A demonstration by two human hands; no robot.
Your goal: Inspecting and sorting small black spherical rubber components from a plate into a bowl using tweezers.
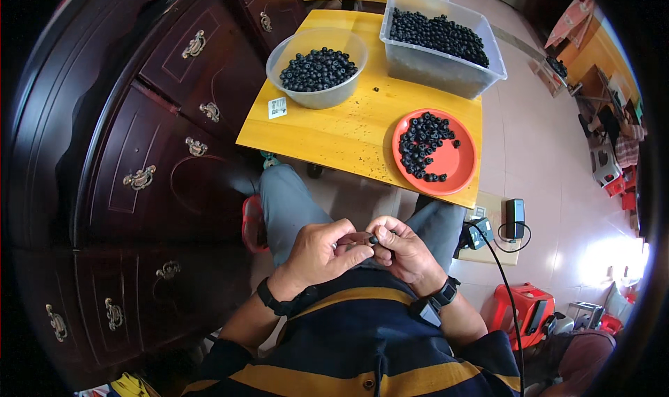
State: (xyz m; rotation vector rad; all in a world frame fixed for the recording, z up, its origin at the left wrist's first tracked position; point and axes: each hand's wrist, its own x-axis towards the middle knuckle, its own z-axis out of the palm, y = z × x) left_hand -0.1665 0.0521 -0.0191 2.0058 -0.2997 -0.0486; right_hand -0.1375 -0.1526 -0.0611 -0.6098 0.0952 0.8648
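Observation:
My two hands meet above my lap, in front of the yellow table. A small black bead-like piece (373,240) shows between the fingertips. My right hand (410,256) pinches it with thumb and fingers. My left hand (322,252) is closed too, its thumb and forefinger reaching to the same piece; what lies inside its grip is hidden. On the table's near right corner, an orange-red plate (456,166) holds many similar black pieces (420,141), heaped mostly toward its left side.
The yellow table (334,136) also bears a round translucent bowl (322,101) and a large rectangular clear tub (446,80), both full of black pieces. A white label (277,108) and dark crumbs lie there. Dark wooden cabinets (167,132) stand left. A black cable (503,271) runs at my right.

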